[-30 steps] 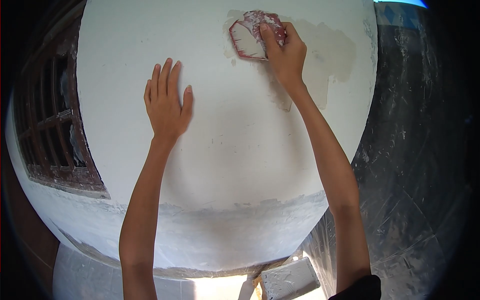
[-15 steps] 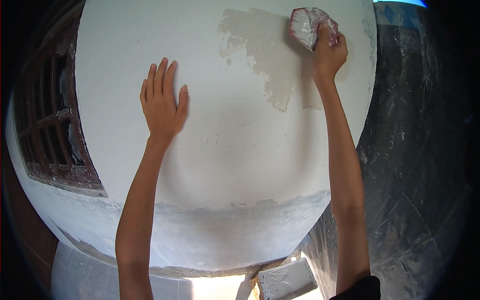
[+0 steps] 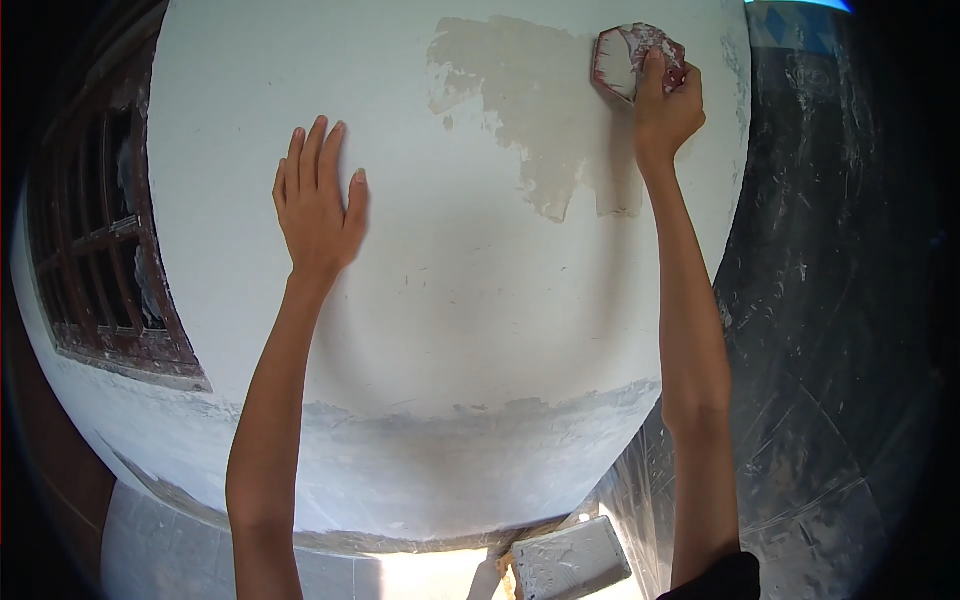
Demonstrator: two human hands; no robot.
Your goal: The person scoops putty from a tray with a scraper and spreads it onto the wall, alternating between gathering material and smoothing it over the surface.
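Note:
High on the white wall [image 3: 470,300], my right hand [image 3: 668,118] grips a reddish putty spreader [image 3: 622,62], flat, angular and smeared with white putty. The thumb presses on its face, and its left edge lies over a beige-grey patch of damp putty [image 3: 540,110] with ragged edges. My left hand [image 3: 322,205] rests against the wall lower and to the left, fingers stretched upward and thumb out to the side, holding nothing.
A brown window frame with dark panes [image 3: 110,240] borders the wall on the left. Dark plastic sheeting [image 3: 820,330] hangs at the right. On the floor below sits a rectangular tray of grey putty [image 3: 570,560]. A rough grey band [image 3: 440,425] crosses the lower wall.
My right hand and the spreader have shifted slightly right and down, with the spreader a little turned. My left hand stays flat in nearly the same place; the view has shifted slightly.

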